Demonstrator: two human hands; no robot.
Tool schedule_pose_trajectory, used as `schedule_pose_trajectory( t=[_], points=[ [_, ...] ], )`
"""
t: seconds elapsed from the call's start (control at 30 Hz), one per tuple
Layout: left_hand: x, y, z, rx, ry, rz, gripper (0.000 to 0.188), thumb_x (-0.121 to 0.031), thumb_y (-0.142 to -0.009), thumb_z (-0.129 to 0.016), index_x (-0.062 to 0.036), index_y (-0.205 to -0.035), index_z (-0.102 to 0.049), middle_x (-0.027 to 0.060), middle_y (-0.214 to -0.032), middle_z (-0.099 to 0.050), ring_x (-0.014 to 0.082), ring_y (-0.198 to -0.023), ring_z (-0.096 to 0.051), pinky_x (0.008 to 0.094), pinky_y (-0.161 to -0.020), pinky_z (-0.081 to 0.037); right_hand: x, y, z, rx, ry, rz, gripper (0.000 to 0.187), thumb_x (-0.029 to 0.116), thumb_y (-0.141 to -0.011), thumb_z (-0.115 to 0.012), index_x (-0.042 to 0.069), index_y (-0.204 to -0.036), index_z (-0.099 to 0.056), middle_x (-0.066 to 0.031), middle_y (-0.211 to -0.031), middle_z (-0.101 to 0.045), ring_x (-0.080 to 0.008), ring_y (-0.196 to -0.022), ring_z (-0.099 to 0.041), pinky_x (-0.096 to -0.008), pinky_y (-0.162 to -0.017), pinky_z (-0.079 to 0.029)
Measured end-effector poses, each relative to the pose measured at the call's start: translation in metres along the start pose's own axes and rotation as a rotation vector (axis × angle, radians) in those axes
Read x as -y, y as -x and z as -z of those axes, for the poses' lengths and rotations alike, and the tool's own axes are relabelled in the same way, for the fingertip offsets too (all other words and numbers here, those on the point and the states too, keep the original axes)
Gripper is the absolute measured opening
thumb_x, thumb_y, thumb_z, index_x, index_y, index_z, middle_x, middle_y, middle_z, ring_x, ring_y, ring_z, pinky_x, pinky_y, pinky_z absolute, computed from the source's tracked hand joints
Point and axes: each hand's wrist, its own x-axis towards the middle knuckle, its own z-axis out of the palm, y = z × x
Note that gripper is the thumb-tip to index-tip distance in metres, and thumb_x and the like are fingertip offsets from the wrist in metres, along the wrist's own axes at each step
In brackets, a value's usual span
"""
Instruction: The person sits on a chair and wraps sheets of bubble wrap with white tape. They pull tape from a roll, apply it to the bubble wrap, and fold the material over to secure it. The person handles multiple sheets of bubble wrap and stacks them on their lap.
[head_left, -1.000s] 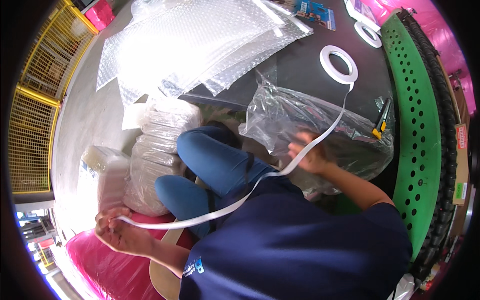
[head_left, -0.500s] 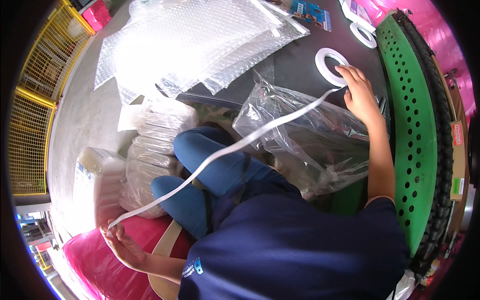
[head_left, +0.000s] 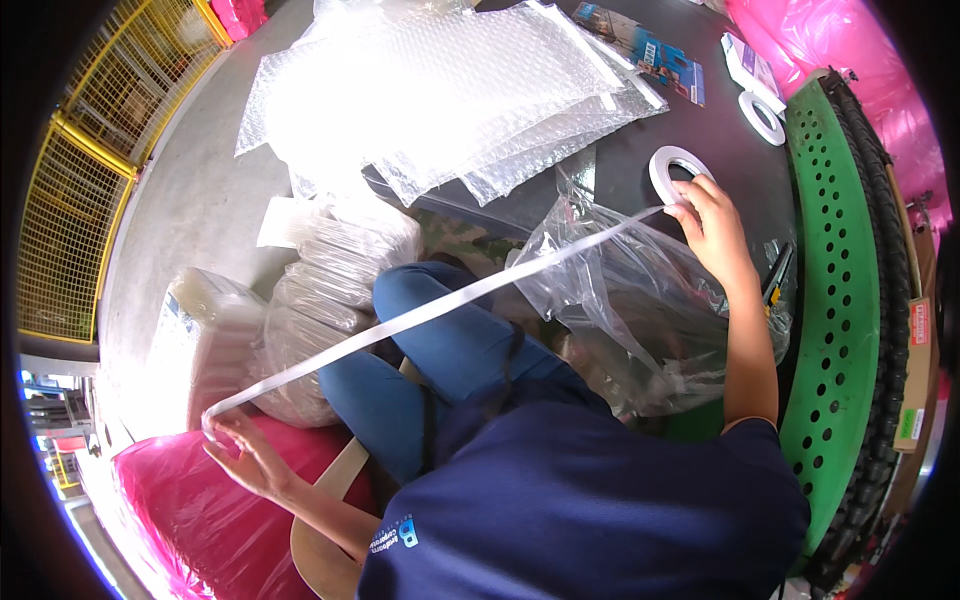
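White tape strip (head_left: 440, 307): ran nearly straight across the lap, from eight o'clock up to two o'clock; one second earlier it sagged in a deep curve, and half a second earlier it still bowed slightly.
White ring-shaped tape roll (head_left: 659, 178): stood at two o'clock by the dark tabletop (head_left: 715, 130), joined to the strip; its ring looked more tilted than half a second before.
Right hand (head_left: 718, 228): at two o'clock, half closed, fingers bent over the roll's rim, gripping it, the thumb beside the strip's start; one second earlier this hand was over the clear plastic bag (head_left: 650, 345).
Left hand (head_left: 250, 455): at eight o'clock, partly open, fingers loosely spread, the strip's end touching the fingertips; whether they pinched it could not be told. Half a second before, the fingers were drawn closer together around that end.
Clear bag: lay crumpled at three o'clock, below the right hand, with a black-and-yellow utility knife (head_left: 776, 275) at its outer side.
Bubble-wrap sheets (head_left: 430, 90): overlapped at twelve o'clock.
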Motion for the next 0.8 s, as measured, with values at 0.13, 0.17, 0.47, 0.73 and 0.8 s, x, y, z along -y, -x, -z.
schedule_pose_trajectory(
  t=[0.13, 0.17, 0.47, 0.73, 0.8],
  points=[
    [-0.024, -0.011, 0.036, -0.257, -0.106, -0.198, 0.063, -0.027, -0.085, -0.068, 0.0069, -0.13, -0.038, 0.0208, -0.126, -0.047, 0.0321, -0.117, -0.047, 0.0397, -0.1, -0.047, 0.01, -0.007, -0.007, 0.022, 0.002, -0.003, 0.029, 0.016, -0.079, -0.07, -0.004, -0.099, -0.061, -0.0149, -0.088, -0.057, -0.033, -0.078, -0.058, -0.0398, -0.068, -0.046],
    [-0.046, -0.017, 0.053, -0.313, -0.198, -0.194, 0.07, -0.032, -0.083, -0.07, 0.0087, -0.13, -0.035, 0.0213, -0.124, -0.048, 0.0319, -0.115, -0.049, 0.038, -0.097, -0.049, 0.011, -0.007, -0.009, 0.029, -0.011, 0.005, 0.03, 0.015, -0.079, -0.07, -0.005, -0.099, -0.061, -0.0148, -0.086, -0.056, -0.0319, -0.075, -0.058, -0.0383, -0.066, -0.046],
    [-0.062, -0.024, 0.158, -1.079, -1.062, -0.328, 0.064, -0.057, -0.091, -0.049, 0.0046, -0.111, -0.05, 0.0106, -0.089, -0.055, 0.0171, -0.079, -0.057, 0.0248, -0.072, -0.049, 0.021, -0.019, -0.014, 0.108, -0.214, -0.064, 0.027, 0.01, -0.076, -0.075, 0.0, -0.088, -0.053, -0.0073, -0.072, -0.049, -0.017, -0.058, -0.048, -0.0298, -0.055, -0.04],
    [-0.116, -0.041, 0.174, -0.924, -1.933, -0.672, 0.045, -0.03, -0.094, -0.052, 0.0094, -0.116, -0.053, 0.0155, -0.108, -0.058, 0.0258, -0.102, -0.055, 0.0359, -0.094, -0.041, -0.018, -0.051, 0.014, 0.268, -0.345, -0.199, 0.03, 0.017, -0.075, -0.079, 0.003, -0.091, -0.058, 0.0014, -0.068, -0.053, -0.0078, -0.058, -0.046, -0.0244, -0.055, -0.042],
    [-0.032, -0.104, 0.106, -0.628, -1.769, -0.727, 0.05, -0.033, -0.092, -0.058, 0.0045, -0.124, -0.048, 0.0109, -0.118, -0.053, 0.0204, -0.11, -0.049, 0.0337, -0.099, -0.037, -0.031, -0.083, 0.033, 0.013, -0.406, -0.28, 0.036, 0.025, -0.079, -0.076, 0.003, -0.104, -0.061, -0.0017, -0.081, -0.061, -0.0092, -0.07, -0.054, -0.0245, -0.065, -0.045]
  ],
)
